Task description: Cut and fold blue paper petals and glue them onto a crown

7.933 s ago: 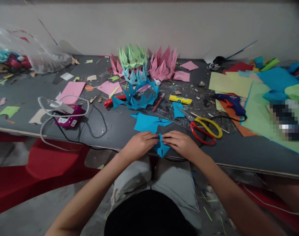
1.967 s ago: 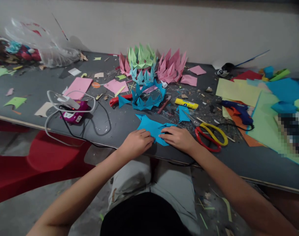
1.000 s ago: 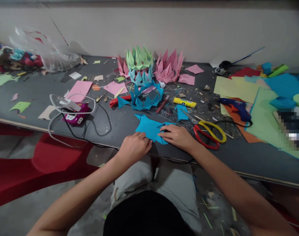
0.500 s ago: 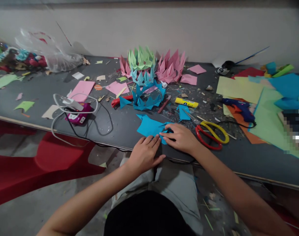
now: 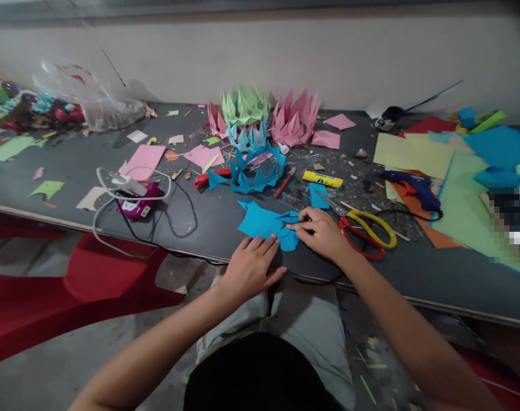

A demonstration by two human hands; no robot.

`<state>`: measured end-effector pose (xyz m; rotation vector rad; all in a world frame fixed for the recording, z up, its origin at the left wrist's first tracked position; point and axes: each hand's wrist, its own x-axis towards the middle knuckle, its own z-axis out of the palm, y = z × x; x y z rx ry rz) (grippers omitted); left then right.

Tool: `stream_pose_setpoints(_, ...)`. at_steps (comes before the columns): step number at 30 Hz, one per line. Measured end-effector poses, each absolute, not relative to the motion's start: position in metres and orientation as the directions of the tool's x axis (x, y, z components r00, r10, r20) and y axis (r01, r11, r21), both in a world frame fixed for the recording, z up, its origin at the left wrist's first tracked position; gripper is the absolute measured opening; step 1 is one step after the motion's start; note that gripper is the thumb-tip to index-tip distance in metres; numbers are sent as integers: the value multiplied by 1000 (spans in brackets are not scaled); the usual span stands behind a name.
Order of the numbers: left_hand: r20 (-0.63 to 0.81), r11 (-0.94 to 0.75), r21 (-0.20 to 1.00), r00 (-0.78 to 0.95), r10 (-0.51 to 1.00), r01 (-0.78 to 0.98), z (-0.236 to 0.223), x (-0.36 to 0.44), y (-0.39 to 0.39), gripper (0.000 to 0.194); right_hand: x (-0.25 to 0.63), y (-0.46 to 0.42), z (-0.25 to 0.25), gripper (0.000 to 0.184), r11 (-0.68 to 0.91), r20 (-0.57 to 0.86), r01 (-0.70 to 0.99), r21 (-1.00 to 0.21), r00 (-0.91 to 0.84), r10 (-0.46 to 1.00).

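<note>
A cut and folded sheet of blue paper (image 5: 262, 220) lies on the grey table in front of me. My left hand (image 5: 252, 262) rests flat with fingers stretched, its fingertips on the paper's near edge. At the paper's right side, my right hand (image 5: 322, 231) pinches a folded blue flap between thumb and fingers. Just beyond stands a ring of blue folded paper points (image 5: 260, 171). Scissors (image 5: 366, 228) with red and yellow handles lie right of my right hand, their blades by a small blue piece (image 5: 317, 196).
Pink folded paper (image 5: 296, 120) and green folded paper (image 5: 245, 105) stand at the back. A yellow glue stick (image 5: 322, 179) lies beyond the scissors. A blue glue gun (image 5: 414, 187) sits on coloured sheets at right. Left is a purple power adapter (image 5: 137, 200) with cables.
My right hand has shifted slightly right, uncovering more of the blue paper's folded right side. My left hand stays on the near edge. The whole view has moved a little.
</note>
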<state>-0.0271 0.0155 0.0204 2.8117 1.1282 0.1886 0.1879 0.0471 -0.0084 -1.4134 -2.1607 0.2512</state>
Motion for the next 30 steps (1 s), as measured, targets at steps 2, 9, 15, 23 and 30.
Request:
stream_pose_setpoints(2,80,-715,142,712,697,684,20,-26,16,47,190,48,-9,29,421,332,781,-460,-289,898)
stream_pose_setpoints(9,91,-703,150,698,710,695,18,-23,12,55,200,48,-11,27,439,275,736,-515,-343,898)
stream_pose_setpoints(15,93,-730,165,727,681,663,8,-30,10,59,195,46,-14,32,412,252,806,-425,-331,909)
stream_pose_setpoints(23,76,-769,157,769,635,620,3,-38,14,63,188,41,-14,34,453,289,846,-282,-375,881)
stream_pose_setpoints(30,47,-784,151,787,615,603,4,-40,17,64,188,42,-15,35,448,286,853,-269,-374,882)
